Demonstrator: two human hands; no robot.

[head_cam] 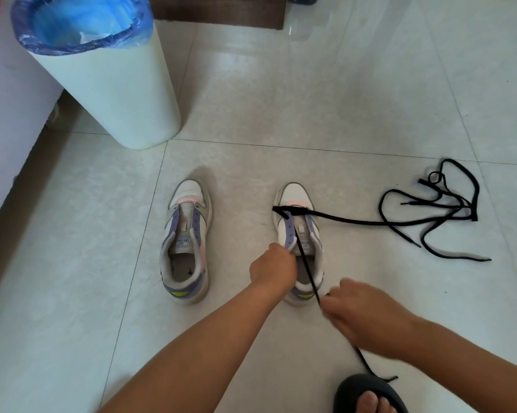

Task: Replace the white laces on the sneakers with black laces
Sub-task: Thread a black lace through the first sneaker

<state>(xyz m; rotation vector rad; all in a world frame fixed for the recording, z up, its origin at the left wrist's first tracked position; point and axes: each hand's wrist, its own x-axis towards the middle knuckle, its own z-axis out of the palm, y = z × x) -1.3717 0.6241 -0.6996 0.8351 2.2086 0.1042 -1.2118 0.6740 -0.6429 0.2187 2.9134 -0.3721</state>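
Note:
Two white, grey and purple sneakers stand side by side on the tiled floor, toes pointing away from me. The left sneaker point(187, 242) has no lace. A black lace point(308, 272) runs through the lowest eyelets of the right sneaker point(299, 225). My left hand point(273, 268) grips the left edge of that sneaker's opening. My right hand point(358, 314) pinches one end of the lace near the heel and holds it taut. The lace's other end trails off to the right across the floor. A second black lace point(448, 201) lies tangled on the floor at the right.
A white bin point(111, 93) with a blue liner stands at the back left. A white cabinet side point(9, 114) runs along the left edge. My foot in a black sandal point(367, 394) is at the bottom right. A brown mat point(221, 10) lies at the back.

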